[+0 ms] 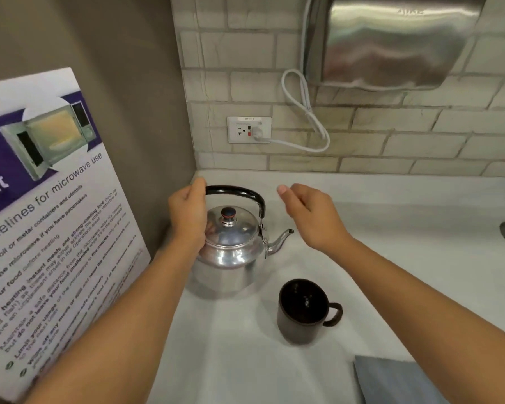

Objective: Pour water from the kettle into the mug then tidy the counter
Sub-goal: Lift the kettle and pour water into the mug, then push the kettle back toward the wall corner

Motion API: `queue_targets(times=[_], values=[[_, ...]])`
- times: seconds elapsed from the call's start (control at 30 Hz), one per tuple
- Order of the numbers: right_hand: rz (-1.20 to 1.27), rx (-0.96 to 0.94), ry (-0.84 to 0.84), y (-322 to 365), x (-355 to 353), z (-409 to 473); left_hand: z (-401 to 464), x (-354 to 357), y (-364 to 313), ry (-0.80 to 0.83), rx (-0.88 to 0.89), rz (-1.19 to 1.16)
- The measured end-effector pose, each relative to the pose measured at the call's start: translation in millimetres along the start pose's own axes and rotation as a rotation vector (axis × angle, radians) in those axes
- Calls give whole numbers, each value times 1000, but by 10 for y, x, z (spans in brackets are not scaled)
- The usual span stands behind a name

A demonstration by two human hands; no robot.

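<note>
1. Far left, a microwave poster (pixel 45 205) leans against the side wall; I can read "Guidelines for microwave use" in part, and lines about foil, metal containers and pacemakers; the smaller print is too blurred to make out.
2. My left hand (pixel 188 217) sits at the left end of the kettle handle (pixel 239 193), fingers curled at the black bar; I judge it a lifting grip, though whether it is fully closed I cannot tell.
3. The kettle (pixel 231 249) stands upright in the counter's back corner, lid on, spout (pixel 280 240) pointing right toward my other hand; that suits a pour to the right.
4. My right hand (pixel 306 212) hovers just beside the spout, loosely half-open, holding nothing; probably ready to steady the kettle.
5. The mug (pixel 303 312) stands near the kettle on the counter (pixel 245 360), handle to the right, mouth up; its inside is too dark to judge.
6. A grey cloth (pixel 397 380) lies at the lower right, likely for wiping; the wall dispenser's (pixel 391 42) lettering is unreadable.
</note>
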State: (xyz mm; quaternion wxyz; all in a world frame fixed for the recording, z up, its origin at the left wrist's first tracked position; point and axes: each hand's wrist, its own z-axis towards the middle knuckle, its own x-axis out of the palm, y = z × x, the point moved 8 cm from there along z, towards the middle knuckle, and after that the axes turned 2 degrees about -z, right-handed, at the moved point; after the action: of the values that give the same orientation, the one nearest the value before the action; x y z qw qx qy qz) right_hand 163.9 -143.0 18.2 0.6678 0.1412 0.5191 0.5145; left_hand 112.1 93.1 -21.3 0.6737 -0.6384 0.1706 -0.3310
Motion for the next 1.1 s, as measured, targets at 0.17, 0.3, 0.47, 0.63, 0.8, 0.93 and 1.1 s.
queue_targets(times=[0.17, 0.3, 0.47, 0.63, 0.8, 0.93, 1.1], values=[[-8, -94, 39, 67, 464, 295, 121, 54, 342, -6, 31, 11], [-89, -117, 93, -92, 754, 314, 168, 94, 516, -18, 31, 8], [-171, -182, 123, -205, 918, 290, 164, 89, 635, -16, 48, 27], [-169, -193, 121, -261, 986, 313, 187, 63, 717, 25, 28, 51], [-221, -142, 84, -367, 1020, 446, 323, 62, 623, 61, 192, 354], [-313, -3, 100, -592, 1095, 617, 602, 129, 554, 72, 252, 684], [-301, 107, 220, -830, 1238, 742, 782, 266, 766, 199, 137, 927]])
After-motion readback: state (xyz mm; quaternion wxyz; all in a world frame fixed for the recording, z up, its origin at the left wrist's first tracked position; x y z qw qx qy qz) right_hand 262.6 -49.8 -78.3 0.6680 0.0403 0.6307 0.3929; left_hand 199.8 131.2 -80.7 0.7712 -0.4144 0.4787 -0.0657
